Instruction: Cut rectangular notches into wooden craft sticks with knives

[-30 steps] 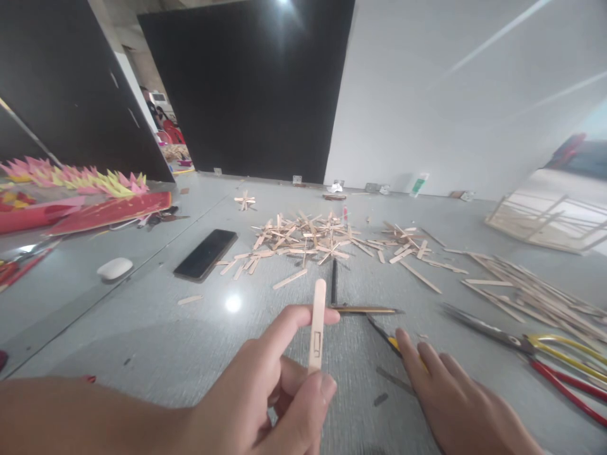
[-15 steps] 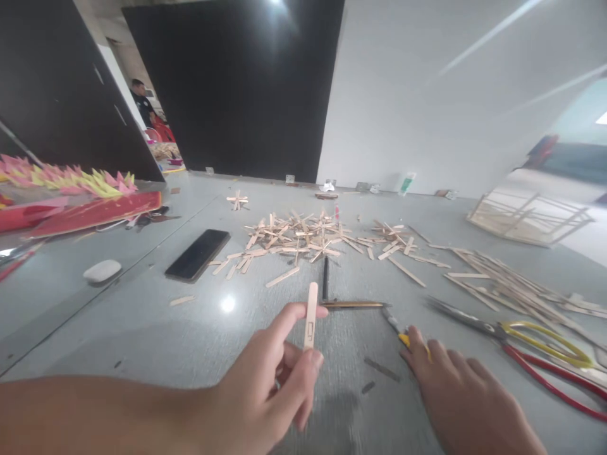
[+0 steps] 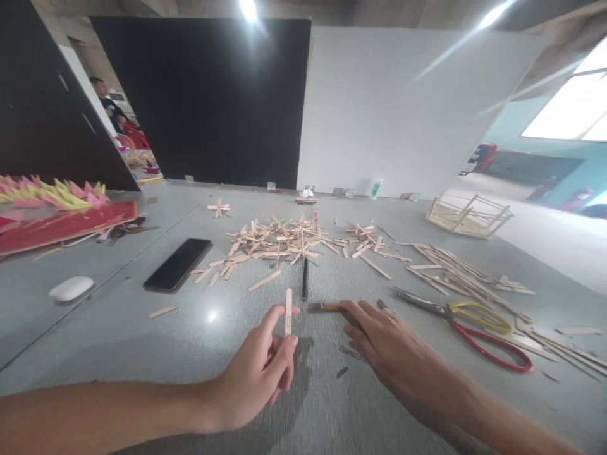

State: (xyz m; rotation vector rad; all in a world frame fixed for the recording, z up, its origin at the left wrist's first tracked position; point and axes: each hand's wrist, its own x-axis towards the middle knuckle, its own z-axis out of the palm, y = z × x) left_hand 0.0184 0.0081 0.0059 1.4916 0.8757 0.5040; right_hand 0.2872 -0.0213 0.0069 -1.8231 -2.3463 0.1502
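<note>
My left hand [image 3: 268, 357] pinches a small wooden craft stick [image 3: 289, 311] upright between thumb and fingers. An outlined rectangular mark shows on the stick's lower half. My right hand [image 3: 377, 335] lies low over the table, palm down, its fingertips closed around a slim tool with a golden-brown shaft [image 3: 331, 307]. The tool's grey end points left; its other end is hidden under the hand. Just beyond lies a black pen-like rod [image 3: 305, 279]. Part of a cutter [image 3: 385, 306] shows behind my right knuckles.
Loose craft sticks [image 3: 279, 239] are heaped mid-table. To the right lie scissors with yellow and red handles [image 3: 474, 322], long wooden strips [image 3: 455, 272] and a stick frame [image 3: 469, 218]. On the left are a phone [image 3: 179, 265] and a white case [image 3: 71, 289]. A person [image 3: 111, 107] is far behind.
My right hand has gone from the yellow cutter leftward to the golden-brown tool. My left hand still holds the craft stick upright. The view has tilted up and shifted right.
</note>
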